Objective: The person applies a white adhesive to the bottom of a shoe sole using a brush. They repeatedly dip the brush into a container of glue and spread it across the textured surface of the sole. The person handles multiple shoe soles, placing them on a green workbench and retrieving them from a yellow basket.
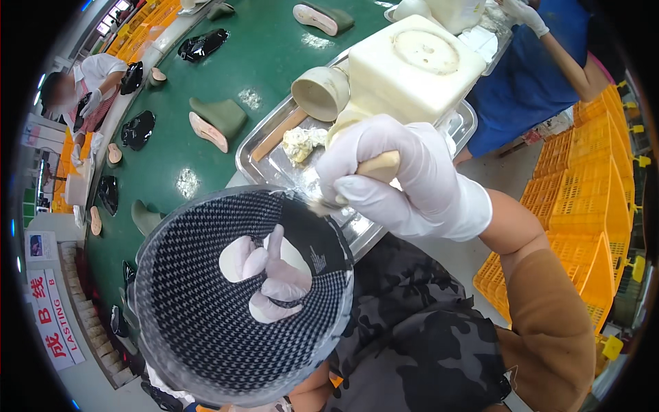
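The white-gloved fingers (374,134) of the right hand (422,182) are closed around a short brush with a pale wooden handle (381,166), its bristle end pointing down and left. The wide fabric cone (206,302), black-and-white checked inside with a grey rim, lies below and left of them, mouth toward the camera and depth running away. The bristles come up to its upper-right rim; whether they touch, I cannot tell. Pale fingers of the left hand (281,278) show deep inside the cone, bent; what they grip is unclear. The right hand is nearer the rim's upper-right edge. Just behind the brush, a shiny metal tray (244,156) carries a flat wooden strip (279,134), a crumpled yellowish lump (302,143), a beige cup (320,94) and a boxy cream plastic container (391,75). Beyond, olive-green boots (223,117) lie on the green desk (268,48); nothing visible stands between brush and rim.
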Motion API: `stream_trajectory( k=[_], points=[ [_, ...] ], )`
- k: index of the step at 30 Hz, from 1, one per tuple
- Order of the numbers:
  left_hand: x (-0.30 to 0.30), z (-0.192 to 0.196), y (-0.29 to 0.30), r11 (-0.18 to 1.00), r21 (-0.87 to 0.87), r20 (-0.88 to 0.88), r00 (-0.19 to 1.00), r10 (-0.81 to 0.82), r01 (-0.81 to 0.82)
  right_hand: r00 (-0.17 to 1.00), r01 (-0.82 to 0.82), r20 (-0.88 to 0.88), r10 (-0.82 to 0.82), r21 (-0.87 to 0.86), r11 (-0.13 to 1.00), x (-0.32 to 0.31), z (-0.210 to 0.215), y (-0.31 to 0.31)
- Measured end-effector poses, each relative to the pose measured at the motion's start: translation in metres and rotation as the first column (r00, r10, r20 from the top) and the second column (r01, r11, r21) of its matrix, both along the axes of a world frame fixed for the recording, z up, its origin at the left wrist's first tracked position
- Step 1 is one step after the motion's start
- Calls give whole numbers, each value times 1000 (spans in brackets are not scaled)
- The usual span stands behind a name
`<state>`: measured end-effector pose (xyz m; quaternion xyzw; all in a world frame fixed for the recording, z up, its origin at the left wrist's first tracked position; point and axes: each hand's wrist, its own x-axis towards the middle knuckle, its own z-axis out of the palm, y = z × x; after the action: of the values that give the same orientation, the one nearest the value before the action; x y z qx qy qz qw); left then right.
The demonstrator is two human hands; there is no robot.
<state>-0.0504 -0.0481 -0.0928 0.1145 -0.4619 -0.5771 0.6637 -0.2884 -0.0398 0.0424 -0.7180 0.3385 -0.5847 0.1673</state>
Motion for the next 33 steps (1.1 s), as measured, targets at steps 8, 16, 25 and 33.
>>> stream_trajectory(
  k=[8,16,25,33],
  points=[
    [-5,9,14,998,62,-11,1000,-22,23,987,-45,154,52,-48,998,11,3,4],
    [-9,2,20,992,112,-23,999,-48,50,997,-72,29,66,315,946,-2,-6,25],
    [-7,6,26,986,155,-60,997,-46,55,868,-280,496,-14,513,812,0,5,58],
    [-10,10,26,969,243,-157,988,1,37,946,-32,319,-46,237,971,5,-26,40]
  ],
)
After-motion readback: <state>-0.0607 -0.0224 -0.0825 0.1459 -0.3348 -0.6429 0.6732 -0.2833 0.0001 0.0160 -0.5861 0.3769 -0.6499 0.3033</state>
